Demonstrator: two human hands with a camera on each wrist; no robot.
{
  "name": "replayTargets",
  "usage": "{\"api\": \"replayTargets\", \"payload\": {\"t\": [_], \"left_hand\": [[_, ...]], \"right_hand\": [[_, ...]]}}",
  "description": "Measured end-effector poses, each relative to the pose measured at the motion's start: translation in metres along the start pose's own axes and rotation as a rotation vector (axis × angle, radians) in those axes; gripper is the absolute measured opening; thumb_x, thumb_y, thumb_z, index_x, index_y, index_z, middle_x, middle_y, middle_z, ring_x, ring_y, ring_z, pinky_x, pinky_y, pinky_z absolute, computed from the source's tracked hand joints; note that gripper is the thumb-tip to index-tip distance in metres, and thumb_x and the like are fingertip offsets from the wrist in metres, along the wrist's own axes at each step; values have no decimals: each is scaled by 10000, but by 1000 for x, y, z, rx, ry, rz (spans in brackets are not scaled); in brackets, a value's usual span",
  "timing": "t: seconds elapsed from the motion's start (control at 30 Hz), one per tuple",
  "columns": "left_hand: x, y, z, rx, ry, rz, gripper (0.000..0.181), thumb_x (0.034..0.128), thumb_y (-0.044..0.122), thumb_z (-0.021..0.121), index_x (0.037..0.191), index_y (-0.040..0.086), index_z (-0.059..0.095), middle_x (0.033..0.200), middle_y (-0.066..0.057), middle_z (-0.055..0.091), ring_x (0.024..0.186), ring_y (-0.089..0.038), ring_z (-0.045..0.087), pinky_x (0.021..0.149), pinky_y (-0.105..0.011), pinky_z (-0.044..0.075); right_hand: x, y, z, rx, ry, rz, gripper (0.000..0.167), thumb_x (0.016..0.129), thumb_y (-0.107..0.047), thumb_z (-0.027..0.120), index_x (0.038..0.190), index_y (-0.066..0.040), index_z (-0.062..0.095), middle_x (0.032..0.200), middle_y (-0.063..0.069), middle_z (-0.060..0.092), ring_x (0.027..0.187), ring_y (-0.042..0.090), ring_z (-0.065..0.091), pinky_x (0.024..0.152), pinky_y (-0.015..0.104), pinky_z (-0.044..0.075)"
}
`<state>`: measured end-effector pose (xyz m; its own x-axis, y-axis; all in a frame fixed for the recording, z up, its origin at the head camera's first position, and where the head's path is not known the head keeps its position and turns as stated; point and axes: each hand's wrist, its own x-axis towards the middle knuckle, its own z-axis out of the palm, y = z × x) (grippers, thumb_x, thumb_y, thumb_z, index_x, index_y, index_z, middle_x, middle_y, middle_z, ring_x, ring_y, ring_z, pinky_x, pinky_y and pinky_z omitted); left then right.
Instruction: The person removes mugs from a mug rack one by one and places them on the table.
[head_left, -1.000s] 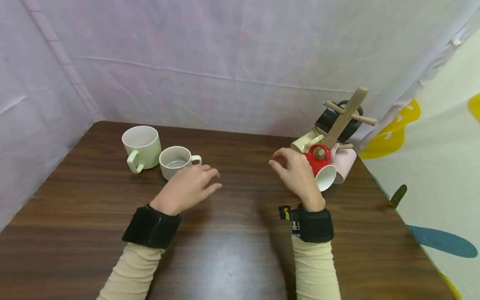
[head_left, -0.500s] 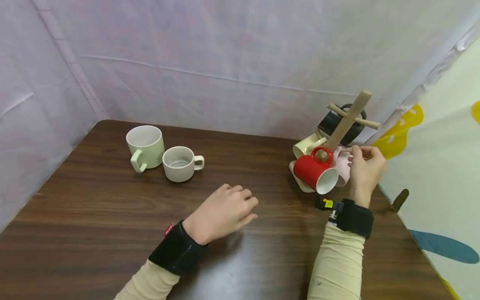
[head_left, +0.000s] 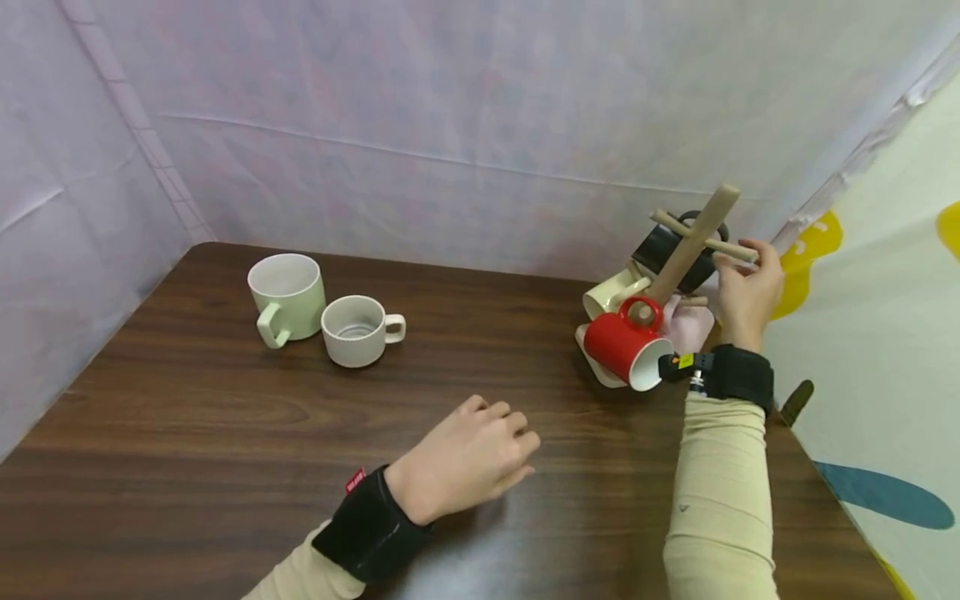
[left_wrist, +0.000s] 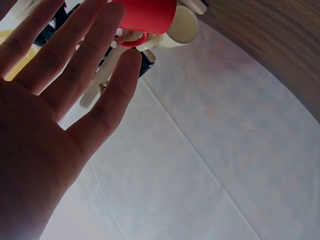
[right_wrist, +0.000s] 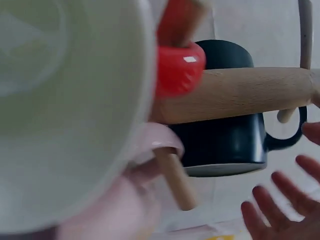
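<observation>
**Right hand (head_left: 750, 287) beside the black mug (head_left: 658, 248) high on the wooden rack (head_left: 678, 257)**

The black mug sits behind the rack's post, its handle up by the upper peg (head_left: 731, 248). The right hand is just beside that peg's near end; its fingers look spread and fairly straight in the right wrist view, holding nothing visible. Whether a fingertip touches peg or handle, I cannot tell.

Lower down, the red mug (head_left: 617, 346) hangs with a peg end through its handle, mouth tilted down toward the front. The cream mug (head_left: 603, 298) and the pink mug (head_left: 688, 327) are on either side of it, partly hidden.

Four mugs are thus on the rack. The green mug (head_left: 296, 304) and the white cup (head_left: 355, 342) stand upright on the table (head_left: 187, 408), off the rack; judged by count, the racking looks more done than not, with those two left.

The left hand (head_left: 467, 458) is over the front tabletop, fingers loosely extended, palm bare in the left wrist view.

Room for moving is broad between cup and rack. It is tight behind, where the fabric wall (head_left: 450, 208) meets the back edge, and at the right, where the patterned cloth (head_left: 877, 375) runs along the table's side.
</observation>
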<state>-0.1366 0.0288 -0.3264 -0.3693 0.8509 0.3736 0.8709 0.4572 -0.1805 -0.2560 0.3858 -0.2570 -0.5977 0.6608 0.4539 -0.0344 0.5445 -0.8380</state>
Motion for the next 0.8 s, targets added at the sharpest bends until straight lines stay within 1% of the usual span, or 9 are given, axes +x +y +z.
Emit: {"api": "replayTargets", "payload": {"t": [0.07, 0.1, 0.17, 0.23, 0.37, 0.43, 0.53, 0.63, 0.8], "left_hand": [[0, 1, 0, -1, 0, 4, 203, 944, 404, 719, 992, 207, 727, 976, 60, 691, 895, -133, 640, 745, -302, 505], [0, 2, 0, -2, 1, 6, 202, 943, 403, 720, 990, 207, 728, 974, 60, 690, 893, -133, 640, 746, -302, 506], [0, 2, 0, -7, 7, 9, 199, 940, 401, 724, 980, 205, 727, 969, 59, 689, 891, -133, 640, 752, -304, 508], [0, 2, 0, -14, 14, 9, 198, 936, 398, 729, 972, 203, 729, 965, 56, 691, 889, -135, 644, 760, -308, 511], [0, 2, 1, -23, 21, 7, 201, 930, 396, 736, 968, 199, 731, 964, 51, 696, 887, -135, 647, 769, -311, 515], [0, 2, 2, -22, 20, 7, 201, 931, 396, 735, 974, 199, 732, 967, 51, 697, 889, -135, 648, 769, -310, 514], [-1, 1, 3, -23, 13, 7, 202, 932, 396, 734, 981, 200, 734, 972, 50, 697, 890, -134, 648, 768, -310, 513], [-1, 1, 3, -28, 7, 3, 203, 931, 394, 735, 985, 198, 736, 973, 48, 697, 887, -134, 648, 763, -310, 513], [0, 1, 5, -32, 1, -4, 204, 932, 396, 734, 983, 198, 734, 972, 47, 696, 886, -135, 647, 755, -308, 512]], "right_hand": [[5, -4, 1, -46, -32, -65, 369, 946, -167, 701, 1300, -65, 666, 1159, 35, 641, 945, 54, 562, 873, 214, 451], [8, -4, 1, -62, -41, -99, 379, 947, -154, 699, 1309, -48, 666, 1189, 74, 658, 980, 69, 570, 892, 208, 440], [13, -5, 2, -85, -62, -124, 363, 951, -127, 688, 1308, -60, 679, 1199, 66, 673, 999, 64, 566, 902, 187, 436], [17, -5, 1, -60, -83, -131, 340, 956, -83, 668, 1293, -50, 689, 1108, 28, 687, 913, 37, 590, 844, 161, 460], [25, -2, 1, 53, -146, -174, 315, 959, -7, 643, 1269, 33, 677, 912, -119, 622, 639, -53, 567, 606, 96, 485], [28, -1, 1, 115, -176, -196, 303, 957, 6, 642, 1251, 79, 666, 853, -150, 604, 581, -58, 567, 564, 85, 478], [32, 2, 2, 157, -204, -215, 297, 946, 44, 629, 1234, 111, 656, 808, -154, 594, 553, -51, 562, 545, 92, 478], [34, 3, 3, 137, -201, -231, 286, 948, 35, 626, 1221, 112, 666, 787, -164, 592, 542, -46, 555, 544, 91, 475], [35, 3, 2, 41, -181, -313, 250, 970, -29, 639, 1174, 106, 688, 770, -221, 561, 556, -78, 546, 556, 68, 460]]}}
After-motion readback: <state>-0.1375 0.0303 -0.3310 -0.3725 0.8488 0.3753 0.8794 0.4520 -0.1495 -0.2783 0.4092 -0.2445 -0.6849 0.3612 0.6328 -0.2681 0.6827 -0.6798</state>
